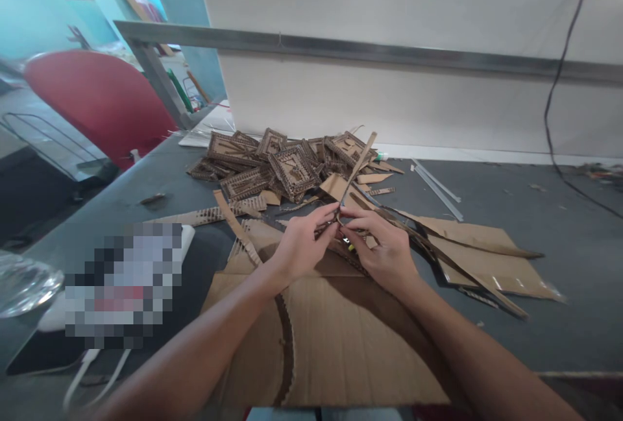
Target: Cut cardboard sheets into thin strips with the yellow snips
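Fingertips of the left hand [305, 236] and right hand [382, 246] meet, pinching a narrow cardboard strip [359, 165] whose free end slants up and away, slightly rightward, above the middle of the worktable. Dark gray, the worktable [516, 181] stops at a white panel [389, 103] behind; its surface shows most widely at right. Under the hands, a broad cardboard sheet [360, 336] spreads toward the near edge. Just beyond them, corrugated-edged cardboard frames [294, 171] lie heaped. Right of the right hand is a smaller cardboard piece [479, 246]; farther back, translucent plastic strips [435, 190].
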`<state>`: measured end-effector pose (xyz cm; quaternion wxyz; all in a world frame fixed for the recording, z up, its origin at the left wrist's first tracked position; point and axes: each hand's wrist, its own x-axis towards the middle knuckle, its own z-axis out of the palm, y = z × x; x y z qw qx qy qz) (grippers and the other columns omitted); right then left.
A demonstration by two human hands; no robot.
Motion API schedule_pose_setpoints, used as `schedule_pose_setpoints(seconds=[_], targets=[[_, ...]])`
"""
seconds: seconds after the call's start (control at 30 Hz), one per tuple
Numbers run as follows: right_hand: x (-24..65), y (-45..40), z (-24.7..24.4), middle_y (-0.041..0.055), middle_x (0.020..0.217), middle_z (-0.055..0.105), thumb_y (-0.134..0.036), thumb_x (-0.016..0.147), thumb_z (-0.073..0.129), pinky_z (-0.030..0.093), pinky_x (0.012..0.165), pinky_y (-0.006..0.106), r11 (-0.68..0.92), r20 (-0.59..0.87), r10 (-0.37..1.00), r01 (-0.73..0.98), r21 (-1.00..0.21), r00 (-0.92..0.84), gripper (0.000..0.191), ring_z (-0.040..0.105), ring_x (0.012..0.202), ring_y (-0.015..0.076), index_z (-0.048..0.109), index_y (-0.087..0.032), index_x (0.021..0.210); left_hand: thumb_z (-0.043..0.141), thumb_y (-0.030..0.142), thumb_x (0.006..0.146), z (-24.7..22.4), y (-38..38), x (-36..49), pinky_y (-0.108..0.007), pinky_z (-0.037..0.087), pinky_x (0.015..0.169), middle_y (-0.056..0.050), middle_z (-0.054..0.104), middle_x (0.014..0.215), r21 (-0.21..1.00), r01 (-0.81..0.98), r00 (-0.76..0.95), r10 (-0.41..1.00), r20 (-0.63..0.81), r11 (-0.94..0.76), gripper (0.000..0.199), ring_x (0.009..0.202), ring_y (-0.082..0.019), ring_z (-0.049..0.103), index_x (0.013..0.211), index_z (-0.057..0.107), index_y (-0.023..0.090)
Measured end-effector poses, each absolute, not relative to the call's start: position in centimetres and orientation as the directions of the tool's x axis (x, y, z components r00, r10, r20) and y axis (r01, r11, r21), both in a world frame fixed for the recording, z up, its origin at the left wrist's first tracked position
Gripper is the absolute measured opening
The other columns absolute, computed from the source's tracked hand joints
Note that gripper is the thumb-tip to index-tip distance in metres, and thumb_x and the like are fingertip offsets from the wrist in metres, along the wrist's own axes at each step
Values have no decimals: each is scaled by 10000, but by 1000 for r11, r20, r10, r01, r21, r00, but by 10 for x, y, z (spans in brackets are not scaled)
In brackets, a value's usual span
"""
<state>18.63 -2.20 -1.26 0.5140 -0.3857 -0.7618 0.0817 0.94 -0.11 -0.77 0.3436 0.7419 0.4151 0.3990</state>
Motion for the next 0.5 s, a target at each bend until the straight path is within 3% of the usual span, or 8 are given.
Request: schedule_pose_setpoints(seconds=[0.23,0.5], targets=[[187,-21,-14,87,1120,758,-148,906,601,599,898,345,692,718,674,491,-529,-177,103,727,1037,206,639,-243,912,565,257,925,-11,1,11,-340,625,847,-128,700,1248,953,182,342,924,169,-241,472,1024,-228,731,1378,541,128],[187,-21,-14,75,1103,761,-118,906,589,597,892,340,691,709,688,441,-573,-156,134,721,1034,190,609,-248,885,575,278,919,-11,-1,10,-384,604,915,-111,716,1216,917,264,313,926,211,-298,462,1056,-259,719,1363,580,149]])
